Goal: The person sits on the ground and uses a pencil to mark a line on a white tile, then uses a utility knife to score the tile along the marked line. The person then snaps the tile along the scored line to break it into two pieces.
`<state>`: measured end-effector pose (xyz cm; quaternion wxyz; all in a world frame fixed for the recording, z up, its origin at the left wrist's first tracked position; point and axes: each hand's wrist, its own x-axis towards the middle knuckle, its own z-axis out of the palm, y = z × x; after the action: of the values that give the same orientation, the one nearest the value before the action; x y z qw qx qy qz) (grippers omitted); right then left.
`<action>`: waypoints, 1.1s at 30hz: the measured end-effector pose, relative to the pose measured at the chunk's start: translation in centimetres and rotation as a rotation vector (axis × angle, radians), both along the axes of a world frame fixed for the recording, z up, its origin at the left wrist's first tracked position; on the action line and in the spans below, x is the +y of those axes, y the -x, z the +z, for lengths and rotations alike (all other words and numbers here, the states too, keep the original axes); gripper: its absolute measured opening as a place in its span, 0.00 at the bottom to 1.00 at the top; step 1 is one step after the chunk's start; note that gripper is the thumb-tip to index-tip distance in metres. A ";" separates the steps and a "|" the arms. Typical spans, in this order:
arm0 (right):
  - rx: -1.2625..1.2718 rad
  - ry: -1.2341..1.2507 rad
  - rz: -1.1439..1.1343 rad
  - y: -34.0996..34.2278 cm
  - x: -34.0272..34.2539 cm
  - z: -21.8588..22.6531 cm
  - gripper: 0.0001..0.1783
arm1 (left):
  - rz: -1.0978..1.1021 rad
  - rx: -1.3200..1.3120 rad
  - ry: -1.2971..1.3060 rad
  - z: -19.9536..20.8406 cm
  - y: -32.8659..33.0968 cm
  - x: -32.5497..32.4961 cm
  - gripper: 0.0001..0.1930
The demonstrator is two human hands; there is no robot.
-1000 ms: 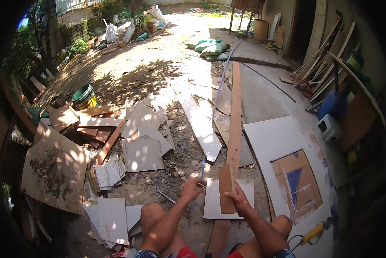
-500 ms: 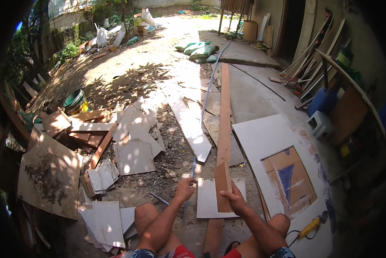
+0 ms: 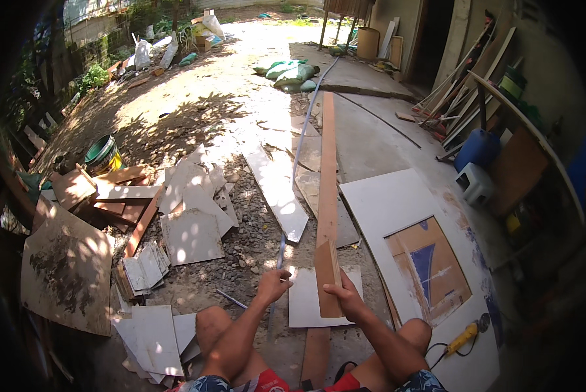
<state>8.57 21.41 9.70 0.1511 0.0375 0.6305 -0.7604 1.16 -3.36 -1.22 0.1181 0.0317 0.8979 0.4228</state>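
My right hand (image 3: 348, 294) grips a short reddish-brown wooden board (image 3: 327, 281) along its right edge, thumb across its face. The board is tilted upright over a square white panel (image 3: 301, 302) and a long narrow wooden plank (image 3: 327, 170) that runs away from me on the ground. To the left of the board, my left hand (image 3: 275, 285) hovers near the panel's left edge, fingers curled in toward the thumb. Whatever those fingers hold, if anything, is too small to make out.
At right lies a large white sheet (image 3: 378, 202) with a rectangular cut-out, a yellow angle grinder (image 3: 463, 340) on its near end. Scrap panels (image 3: 192, 235) and wood offcuts (image 3: 133, 193) cover the left. A blue-grey hose (image 3: 306, 130) runs alongside the plank.
The whole view has shifted slightly, with the scene moving left in the picture. The right hand still holds the wooden board, and the left hand stays close beside it.
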 end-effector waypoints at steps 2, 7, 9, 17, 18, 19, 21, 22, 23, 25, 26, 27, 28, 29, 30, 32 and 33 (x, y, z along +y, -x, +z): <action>-0.006 -0.003 -0.006 -0.1 0.1 -0.1 0.43 | -0.036 -0.024 0.006 0.3 -0.1 0.0 0.23; 0.006 -0.021 0.006 0.0 0.0 -0.1 0.44 | -0.063 0.022 -0.043 -0.5 -0.1 -0.5 0.22; 0.013 -0.016 0.001 0.1 0.0 -0.4 0.44 | -0.047 -0.054 -0.110 -0.8 0.2 -0.6 0.22; -0.001 -0.011 -0.003 0.2 -0.1 -0.7 0.44 | 0.020 -0.005 -0.014 -0.2 0.2 -0.4 0.20; 0.004 -0.009 0.001 0.2 -0.2 -0.8 0.44 | 0.035 0.007 -0.002 -0.5 0.1 -0.7 0.20; 0.007 -0.007 0.003 0.2 -0.2 -0.9 0.44 | 0.045 0.000 -0.036 -0.7 0.1 -0.9 0.20; 0.011 -0.005 0.002 0.2 -0.2 -1.1 0.44 | 0.059 -0.016 -0.105 -0.7 0.1 -0.8 0.21; 0.012 -0.006 0.005 0.2 -0.1 -1.0 0.44 | 0.036 -0.008 -0.075 -0.7 0.1 -0.8 0.21; 0.013 -0.006 0.008 0.2 -0.2 -1.0 0.43 | 0.013 0.000 -0.045 -0.6 0.0 -0.8 0.21; 0.015 -0.001 0.017 0.3 -0.4 -1.0 0.43 | -0.017 0.008 -0.022 -0.4 0.0 -0.8 0.22; 0.016 0.003 0.020 0.3 -0.5 -1.2 0.43 | -0.025 0.008 -0.032 -0.1 -0.1 -0.5 0.22; 0.017 0.006 0.022 0.3 -0.5 -1.2 0.43 | -0.034 0.008 -0.042 0.2 -0.2 -0.3 0.23; 0.013 0.000 0.022 0.3 -0.5 -1.3 0.43 | -0.039 -0.003 -0.062 0.5 -0.3 -0.1 0.23; 0.008 -0.006 0.024 0.3 -0.6 -1.3 0.43 | -0.042 -0.013 -0.082 0.8 -0.3 0.1 0.24; 0.004 -0.012 0.025 0.3 -0.6 -1.3 0.43 | -0.046 -0.024 -0.102 1.1 -0.3 0.2 0.25; 0.010 -0.009 0.026 0.3 -0.6 -1.5 0.43 | -0.080 -0.028 -0.108 1.4 -0.4 0.2 0.25; 0.012 -0.007 0.027 0.3 -0.6 -1.5 0.43 | -0.096 -0.030 -0.110 1.4 -0.4 0.2 0.25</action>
<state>8.24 20.85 8.20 0.1577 0.0249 0.6344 -0.7563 1.56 -3.13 0.23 0.1499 0.0747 0.8688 0.4660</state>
